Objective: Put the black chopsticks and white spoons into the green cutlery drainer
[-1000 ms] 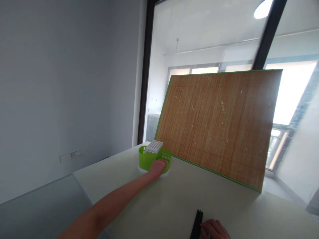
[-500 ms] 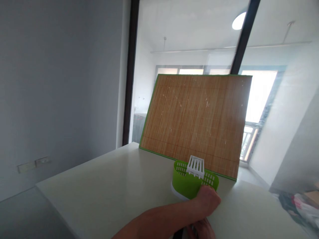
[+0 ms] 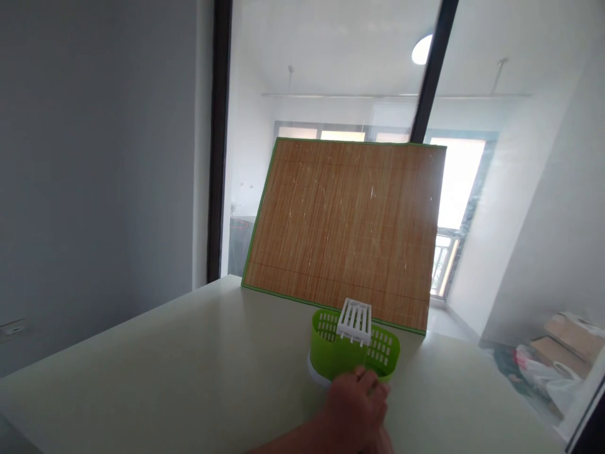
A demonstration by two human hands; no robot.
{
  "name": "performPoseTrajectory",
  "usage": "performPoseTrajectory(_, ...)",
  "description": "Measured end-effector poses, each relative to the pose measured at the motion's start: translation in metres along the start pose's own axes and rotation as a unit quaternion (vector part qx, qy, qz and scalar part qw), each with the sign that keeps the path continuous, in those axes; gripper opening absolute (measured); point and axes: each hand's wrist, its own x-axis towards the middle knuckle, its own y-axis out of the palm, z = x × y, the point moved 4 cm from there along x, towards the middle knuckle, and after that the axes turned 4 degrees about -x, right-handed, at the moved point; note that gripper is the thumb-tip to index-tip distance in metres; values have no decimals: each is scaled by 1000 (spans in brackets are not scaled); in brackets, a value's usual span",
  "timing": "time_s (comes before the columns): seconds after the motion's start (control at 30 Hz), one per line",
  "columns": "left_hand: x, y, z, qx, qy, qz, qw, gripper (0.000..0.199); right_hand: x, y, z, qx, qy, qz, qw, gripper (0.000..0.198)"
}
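Observation:
A green plastic basket [image 3: 331, 356] with slotted walls and a white base stands on the white table. A white slotted rack [image 3: 355, 320] sits across its top. My left hand [image 3: 354, 403] is at the basket's near side, its fingers curled together and somewhat blurred. It covers part of the near wall; whether it touches the basket I cannot tell, and anything inside its fingers is hidden. Only a sliver of my right hand [image 3: 385, 441] shows below and behind the left, at the bottom edge, with its fingers hidden.
A bamboo mat [image 3: 345, 233] with green edging leans upright behind the basket, against a dark-framed glass partition. The white table [image 3: 189, 353] extends to the left. Cardboard boxes [image 3: 564, 347] and plastic bags lie on the floor at right.
The view has turned to the right, so everything sits further left. My left hand has pulled back from the basket's right end toward its near side. My right hand shows less.

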Motion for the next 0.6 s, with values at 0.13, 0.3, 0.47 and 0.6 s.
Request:
performPoseTrajectory(0.13,-55,-14,40,-48,-158,59,985,12,8,-14,14,5,-55,42,998,10)
performPoseTrajectory(0.3,-95,-5,66,-35,-285,222,932,32,11,-28,24,6,-62,67,996,12)
performPoseTrajectory(0.47,-91,0,56,-45,-270,278,921,37,10,-33,25,4,-62,95,994,14)
performPoseTrajectory(0.6,-90,-4,52,-51,-297,274,913,28,12,-39,29,11,-58,97,994,13)
